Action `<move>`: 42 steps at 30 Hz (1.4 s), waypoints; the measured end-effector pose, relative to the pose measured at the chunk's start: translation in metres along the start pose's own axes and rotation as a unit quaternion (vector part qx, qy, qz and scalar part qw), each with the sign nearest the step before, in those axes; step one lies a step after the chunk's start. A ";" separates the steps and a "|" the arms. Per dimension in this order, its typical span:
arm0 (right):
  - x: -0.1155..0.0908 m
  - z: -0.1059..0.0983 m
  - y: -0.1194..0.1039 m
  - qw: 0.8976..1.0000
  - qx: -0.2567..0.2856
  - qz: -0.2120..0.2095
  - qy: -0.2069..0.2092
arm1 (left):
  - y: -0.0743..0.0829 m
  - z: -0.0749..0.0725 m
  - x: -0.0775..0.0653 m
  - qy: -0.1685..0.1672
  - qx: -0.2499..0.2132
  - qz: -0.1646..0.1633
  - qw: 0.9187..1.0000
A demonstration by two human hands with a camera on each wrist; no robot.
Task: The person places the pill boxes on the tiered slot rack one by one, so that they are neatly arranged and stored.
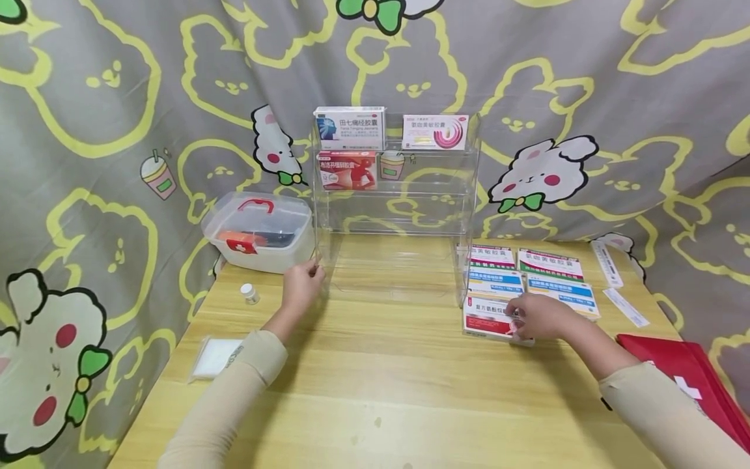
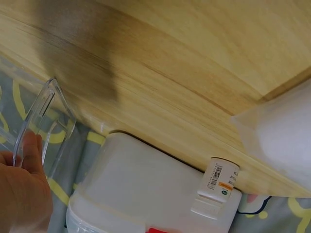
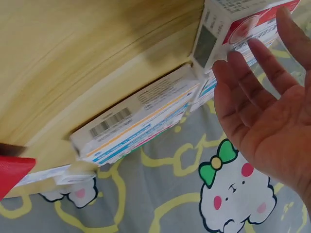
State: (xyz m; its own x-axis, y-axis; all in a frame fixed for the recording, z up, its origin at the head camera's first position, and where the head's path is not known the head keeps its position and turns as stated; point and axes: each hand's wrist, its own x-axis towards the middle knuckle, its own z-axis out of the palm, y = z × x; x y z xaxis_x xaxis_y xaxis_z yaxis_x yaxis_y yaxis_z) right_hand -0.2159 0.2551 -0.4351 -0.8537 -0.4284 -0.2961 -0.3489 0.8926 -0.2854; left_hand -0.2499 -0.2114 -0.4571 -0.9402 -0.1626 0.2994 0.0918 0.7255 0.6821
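A clear acrylic display rack (image 1: 398, 260) stands at the table's back, with tiers holding several medicine boxes. My left hand (image 1: 303, 286) pinches its left side edge; in the left wrist view, thumb and fingers meet on the clear panel (image 2: 41, 114). My right hand (image 1: 541, 316) is at a red-and-white medicine box (image 1: 486, 319), the nearest in a group right of the rack. In the right wrist view its fingers are loosely extended against or close beside that box (image 3: 233, 29). Behind it lie blue-and-white boxes (image 1: 559, 294) and green-banded boxes (image 1: 551, 262).
A lidded plastic first-aid case (image 1: 263, 251) stands left of the rack. Near it are a small white bottle (image 1: 249, 293) and a white packet (image 1: 215, 358). To the right lie a red pouch (image 1: 685, 371) and white strips (image 1: 625, 307). A patterned curtain (image 1: 410, 85) hangs behind.
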 end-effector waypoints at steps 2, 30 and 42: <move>-0.002 0.000 0.003 1.000 -0.011 0.005 0.013 | 0.000 0.000 0.000 0.002 -0.001 -0.002 1.000; -0.002 0.005 0.012 0.998 -0.032 0.028 0.036 | -0.004 0.005 0.001 0.031 -0.008 0.019 0.999; 0.002 0.009 0.014 0.996 -0.065 0.031 0.047 | -0.005 0.005 0.001 0.028 0.002 0.027 0.999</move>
State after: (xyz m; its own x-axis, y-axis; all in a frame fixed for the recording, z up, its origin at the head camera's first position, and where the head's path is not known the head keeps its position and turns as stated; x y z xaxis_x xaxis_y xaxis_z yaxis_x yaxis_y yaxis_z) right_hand -0.2189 0.2655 -0.4475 -0.9052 -0.3631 -0.2206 -0.3372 0.9299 -0.1469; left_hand -0.2532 -0.2115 -0.4634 -0.9137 -0.1608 0.3732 0.1405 0.7368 0.6614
